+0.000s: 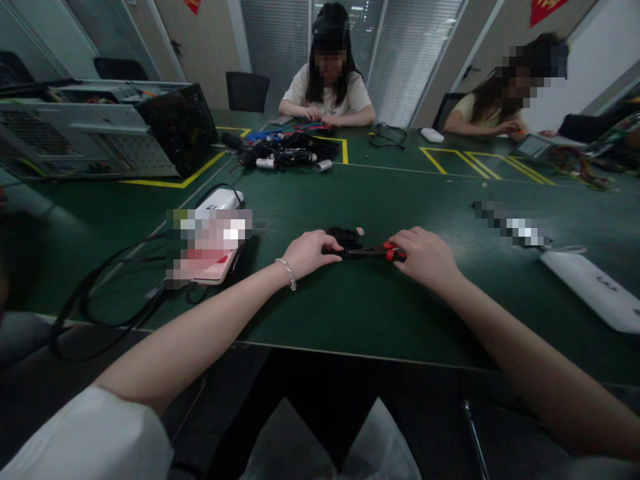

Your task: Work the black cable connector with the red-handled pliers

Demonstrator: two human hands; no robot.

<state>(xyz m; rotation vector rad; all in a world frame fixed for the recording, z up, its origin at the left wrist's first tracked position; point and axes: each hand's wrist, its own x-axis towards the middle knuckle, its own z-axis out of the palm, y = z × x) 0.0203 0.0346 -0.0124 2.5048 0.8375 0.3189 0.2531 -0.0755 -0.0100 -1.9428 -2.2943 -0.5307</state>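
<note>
My right hand point(425, 257) is closed round the red and black handles of a pair of pliers point(373, 252). Their metal jaws point left, towards my left hand point(313, 257), which wears a chain bracelet. Between its thumb and fingers, that hand pinches a small black piece point(332, 250); its exact kind is too dark to make out. The jaw tips meet or nearly meet this piece. Just behind the jaws lies a small heap of black parts or cable point(345, 235), with a little pale piece point(360, 231) beside it on the green table point(310, 307).
At left lie a pinkish, partly blurred flat object point(215, 267), a white power bank point(220, 199) and looped black cables point(85, 293). Another white device point(595, 283) is at right. Farther back are a computer case point(100, 133), a cable pile point(295, 150) and two people seated across the table.
</note>
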